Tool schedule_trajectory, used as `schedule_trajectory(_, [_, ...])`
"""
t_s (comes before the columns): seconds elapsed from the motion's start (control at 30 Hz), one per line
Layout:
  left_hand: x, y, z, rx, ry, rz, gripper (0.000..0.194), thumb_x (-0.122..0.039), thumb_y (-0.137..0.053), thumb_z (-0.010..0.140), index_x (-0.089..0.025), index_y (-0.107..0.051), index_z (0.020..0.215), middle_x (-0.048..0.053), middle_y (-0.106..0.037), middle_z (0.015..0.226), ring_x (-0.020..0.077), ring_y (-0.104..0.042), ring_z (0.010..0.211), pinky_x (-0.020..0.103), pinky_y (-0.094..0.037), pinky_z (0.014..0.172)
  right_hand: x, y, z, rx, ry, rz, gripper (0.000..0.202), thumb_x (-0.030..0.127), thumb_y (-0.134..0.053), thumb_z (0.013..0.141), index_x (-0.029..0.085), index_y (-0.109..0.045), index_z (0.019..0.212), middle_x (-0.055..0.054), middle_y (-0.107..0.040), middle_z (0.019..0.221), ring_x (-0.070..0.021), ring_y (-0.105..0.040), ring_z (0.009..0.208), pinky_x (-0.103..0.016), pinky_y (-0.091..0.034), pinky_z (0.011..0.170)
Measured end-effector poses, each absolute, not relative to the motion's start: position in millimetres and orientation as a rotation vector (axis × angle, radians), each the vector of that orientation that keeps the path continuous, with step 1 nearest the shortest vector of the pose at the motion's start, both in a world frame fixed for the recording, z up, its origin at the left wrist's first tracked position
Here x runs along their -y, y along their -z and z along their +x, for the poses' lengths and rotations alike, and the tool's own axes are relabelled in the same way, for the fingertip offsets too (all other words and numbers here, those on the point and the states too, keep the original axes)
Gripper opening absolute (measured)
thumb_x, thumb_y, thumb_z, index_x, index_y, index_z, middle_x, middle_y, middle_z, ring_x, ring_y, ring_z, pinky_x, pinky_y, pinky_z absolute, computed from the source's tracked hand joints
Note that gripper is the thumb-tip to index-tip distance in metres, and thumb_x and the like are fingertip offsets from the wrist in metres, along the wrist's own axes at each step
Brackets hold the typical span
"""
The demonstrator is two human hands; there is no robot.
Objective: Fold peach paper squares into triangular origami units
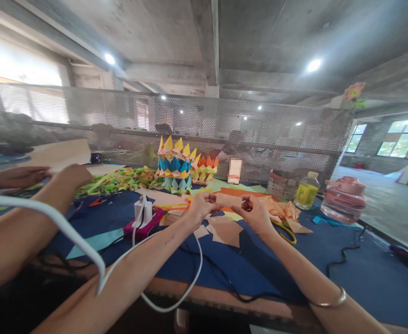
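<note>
Between my two hands stretches a small peach-coloured piece of paper (229, 201), held at both ends above the table. My left hand (202, 210) pinches its left end, and my right hand (256, 214) pinches its right end. Directly below lie cut peach paper pieces (225, 231) on the blue table cover. To the right of my right hand is a crumpled pile of orange paper (287, 211), with a yellow loop (290, 236) just in front of it.
Folded-paper crowns (175, 168) stand at the back. A purple power strip (143, 223) with a white charger and trailing cables sits left. At right are a yellow-labelled bottle (306, 191) and a pink jug (345, 200). Another person's hands (72, 178) hold tan paper (63, 155).
</note>
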State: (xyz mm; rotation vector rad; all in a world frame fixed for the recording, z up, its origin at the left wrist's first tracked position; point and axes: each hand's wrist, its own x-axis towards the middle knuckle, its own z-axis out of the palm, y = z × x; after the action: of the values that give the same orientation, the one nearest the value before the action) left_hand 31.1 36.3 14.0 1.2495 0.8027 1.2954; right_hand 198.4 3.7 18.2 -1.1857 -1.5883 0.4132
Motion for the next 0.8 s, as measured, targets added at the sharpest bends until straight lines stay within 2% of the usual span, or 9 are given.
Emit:
schedule_trajectory(0.13, [-37.9, -13.7, 30.8, -0.802, -1.304, 1.241, 0.037, -0.021, -0.083, 0.044, -0.011, -0.057, 0.069, 0.001, -0.062, 0.057, 0.0101, -0.058, 0.046, 0.019, -0.046, 0.046, -8.1, -14.2, 201.8, 1.584, -0.436, -1.162, 0.033, 0.036, -0.062, 0.066, 0.017, -0.047, 0.089, 0.003, -0.051, 0.057, -0.0112, -0.046, 0.051, -0.024, -0.037, 0.048])
schedule_trajectory(0.27, [-36.1, -17.9, 31.1, -0.817, -1.289, 1.203, 0.029, -0.018, -0.079, 0.053, -0.011, -0.055, 0.069, 0.001, -0.061, 0.053, 0.0102, -0.058, 0.044, 0.018, -0.045, 0.045, -10.9, -13.3, 203.2, 1.577, -0.430, -1.139, 0.031, 0.033, -0.061, 0.066, 0.018, -0.047, 0.089, 0.002, -0.054, 0.059, -0.0122, -0.049, 0.052, -0.025, -0.038, 0.048])
schedule_trajectory(0.5, [-35.7, -21.1, 31.3, -0.857, -1.300, 1.200, 0.021, -0.010, -0.072, 0.060, -0.011, -0.055, 0.073, 0.001, -0.061, 0.052, 0.0104, -0.058, 0.044, 0.018, -0.044, 0.044, -6.7, -18.9, 199.9, 1.573, -0.387, -1.162, 0.026, 0.032, -0.060, 0.065, 0.020, -0.043, 0.081, 0.004, -0.050, 0.054, -0.0124, -0.047, 0.049, -0.025, -0.036, 0.047])
schedule_trajectory(0.63, [-39.5, -15.0, 30.2, -0.741, -1.285, 1.245, 0.031, -0.014, -0.077, 0.053, -0.011, -0.057, 0.077, 0.003, -0.063, 0.061, 0.0108, -0.060, 0.051, 0.021, -0.048, 0.052, -3.9, -19.7, 198.5, 1.588, -0.349, -1.160, 0.025, 0.031, -0.059, 0.066, 0.020, -0.043, 0.082, 0.004, -0.049, 0.054, -0.0121, -0.045, 0.048, -0.025, -0.036, 0.046])
schedule_trajectory(0.8, [-39.3, -12.5, 30.3, -0.632, -1.220, 1.369, 0.039, -0.022, -0.081, 0.042, -0.010, -0.060, 0.073, 0.002, -0.064, 0.065, 0.0109, -0.058, 0.058, 0.020, -0.045, 0.055, -2.9, -16.9, 196.9, 1.672, -0.387, -1.097, 0.028, 0.033, -0.059, 0.069, 0.019, -0.044, 0.089, 0.004, -0.050, 0.058, -0.0119, -0.048, 0.052, -0.024, -0.038, 0.048])
